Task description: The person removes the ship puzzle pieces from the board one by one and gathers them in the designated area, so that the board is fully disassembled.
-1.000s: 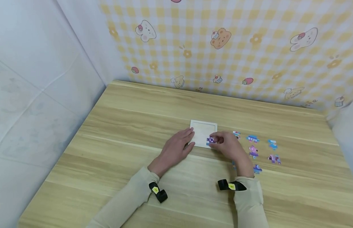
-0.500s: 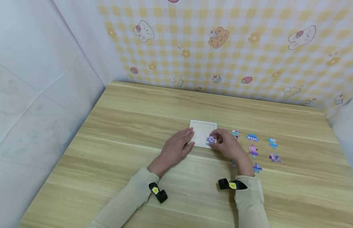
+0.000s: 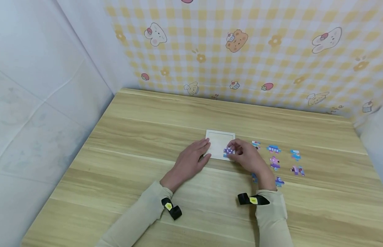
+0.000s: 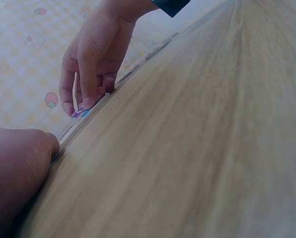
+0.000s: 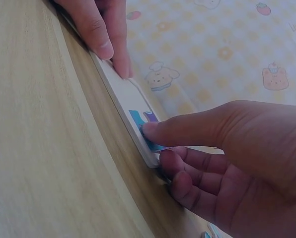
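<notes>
A square, pale puzzle tray with a raised rim lies on the table. My left hand rests with its fingers extended on the tray's left edge. In the tray's near right corner is a purple and blue jigsaw puzzle piece, and my right hand pinches it between thumb and fingers. From the right wrist view, the thumb presses on the piece's blue part, close to the rim. The other fingers curl over the tray's outer side. Part of the piece is hidden under the fingertips.
Several loose puzzle pieces lie right of the tray, among them a blue one, a pink and purple one and another one. My right forearm partly covers one piece. A checkered cloth hangs behind the wooden table.
My right wrist has shifted very slightly to the right, while its fingers stay on the same puzzle piece in the corner. My left hand and the tray hold their places.
</notes>
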`<state>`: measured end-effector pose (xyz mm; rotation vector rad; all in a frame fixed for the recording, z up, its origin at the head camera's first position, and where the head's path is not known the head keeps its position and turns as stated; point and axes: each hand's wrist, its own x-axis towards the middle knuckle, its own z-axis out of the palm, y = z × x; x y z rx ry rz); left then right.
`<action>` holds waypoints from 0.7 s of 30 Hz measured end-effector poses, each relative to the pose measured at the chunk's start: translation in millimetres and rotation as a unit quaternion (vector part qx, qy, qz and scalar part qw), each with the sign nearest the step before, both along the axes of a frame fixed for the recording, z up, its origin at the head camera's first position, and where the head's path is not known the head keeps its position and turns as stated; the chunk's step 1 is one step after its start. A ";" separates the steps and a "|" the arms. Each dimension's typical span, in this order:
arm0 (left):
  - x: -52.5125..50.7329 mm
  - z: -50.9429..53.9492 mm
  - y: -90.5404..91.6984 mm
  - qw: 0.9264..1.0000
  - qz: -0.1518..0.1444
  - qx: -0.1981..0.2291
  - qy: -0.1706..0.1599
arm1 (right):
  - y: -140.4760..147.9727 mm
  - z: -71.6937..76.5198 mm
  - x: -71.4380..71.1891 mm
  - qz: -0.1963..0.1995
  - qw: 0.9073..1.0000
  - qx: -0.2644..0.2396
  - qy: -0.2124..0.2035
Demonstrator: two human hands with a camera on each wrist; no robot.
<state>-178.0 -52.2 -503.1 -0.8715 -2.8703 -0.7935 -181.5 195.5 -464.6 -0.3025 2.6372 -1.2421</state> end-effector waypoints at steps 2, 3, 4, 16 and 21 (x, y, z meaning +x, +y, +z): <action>-0.2 -0.3 0.0 1.000 -0.001 -0.001 -0.001 | 1.0 0.1 0.4 0.000 1.000 -0.002 0.000; -0.4 -0.3 0.0 1.000 -0.001 -0.002 0.000 | 1.5 0.1 0.6 -0.001 1.000 -0.004 -0.001; -0.6 -0.3 0.0 1.000 -0.001 -0.002 0.000 | 1.7 0.0 0.6 -0.002 1.000 -0.005 -0.001; -1.2 2.3 0.6 1.000 0.002 0.012 -0.003 | 2.9 -1.7 -1.7 -0.003 1.000 -0.016 0.010; -1.6 1.7 0.6 1.000 0.002 0.012 -0.005 | 4.1 -1.4 -1.7 -0.001 1.000 -0.018 0.014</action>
